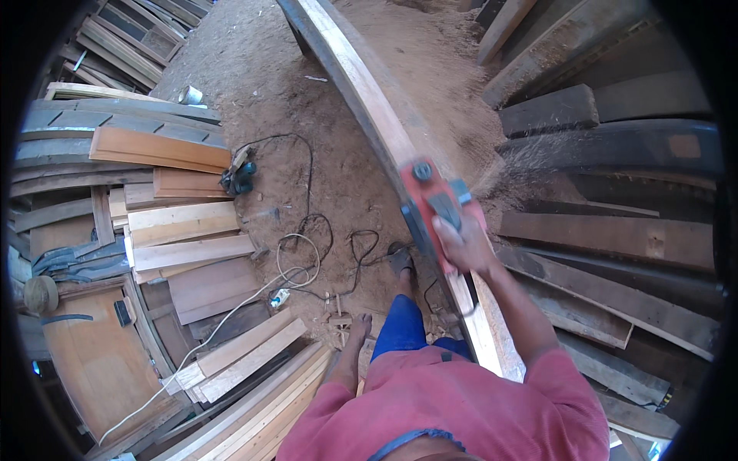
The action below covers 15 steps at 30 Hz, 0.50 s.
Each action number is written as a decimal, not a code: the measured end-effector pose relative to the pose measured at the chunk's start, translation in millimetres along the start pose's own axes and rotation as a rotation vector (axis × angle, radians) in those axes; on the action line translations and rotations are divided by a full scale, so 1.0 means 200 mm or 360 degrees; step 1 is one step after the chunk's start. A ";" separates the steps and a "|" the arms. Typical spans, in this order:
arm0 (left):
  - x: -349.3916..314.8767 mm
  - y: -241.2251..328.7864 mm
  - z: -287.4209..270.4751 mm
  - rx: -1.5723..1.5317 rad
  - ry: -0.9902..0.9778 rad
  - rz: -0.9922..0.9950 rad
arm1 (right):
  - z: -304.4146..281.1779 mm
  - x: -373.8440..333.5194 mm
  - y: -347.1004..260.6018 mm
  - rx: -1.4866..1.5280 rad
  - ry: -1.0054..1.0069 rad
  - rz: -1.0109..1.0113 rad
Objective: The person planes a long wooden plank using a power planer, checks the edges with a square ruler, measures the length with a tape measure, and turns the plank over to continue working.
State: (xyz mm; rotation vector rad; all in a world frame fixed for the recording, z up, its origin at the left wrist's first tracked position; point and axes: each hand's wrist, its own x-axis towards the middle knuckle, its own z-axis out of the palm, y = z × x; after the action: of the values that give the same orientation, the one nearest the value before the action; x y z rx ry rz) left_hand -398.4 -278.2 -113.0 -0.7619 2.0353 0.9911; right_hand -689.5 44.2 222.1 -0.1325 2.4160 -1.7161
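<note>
My right hand [466, 243] is wrapped round the dark handle of a red electric hand planer [432, 190]. The planer sits on a long, pale wooden beam [374, 104]. This beam runs from beside my body toward the far end, along a narrow dark-edged bench [350, 104]. Fine shavings spray out to the right of the planer. A dark cord [467, 310] loops by its rear end. My left hand [361, 324] hangs low by my left side, away from the beam. It looks empty with loose fingers, though it is small in view.
Stacked planks [184, 223] and a wooden panel [88, 361] lie on the left. Another power tool [240, 173] rests by the boards. Cables [307, 265] and a white socket [280, 297] lie on the sawdust-covered floor [269, 100]. Heavy timbers [607, 234] line the right.
</note>
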 end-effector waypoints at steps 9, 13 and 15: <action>0.20 0.40 -0.23 -0.0123 0.0188 0.0139 | 0.11 1.31 -0.16 0.0163 -0.0177 0.0299; 0.12 0.53 -0.31 -0.0149 0.0332 0.0223 | 0.09 0.96 -0.14 0.0391 -0.0186 0.0144; 0.05 0.70 -0.30 -0.0177 0.0347 0.0408 | -0.02 0.64 -0.01 0.0267 -0.0203 0.0320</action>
State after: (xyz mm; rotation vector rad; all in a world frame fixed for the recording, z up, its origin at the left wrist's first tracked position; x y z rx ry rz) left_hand -530.7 -255.7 -39.5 -0.7035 2.3248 1.2185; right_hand -815.2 25.9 213.4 0.0221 2.1068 -1.7509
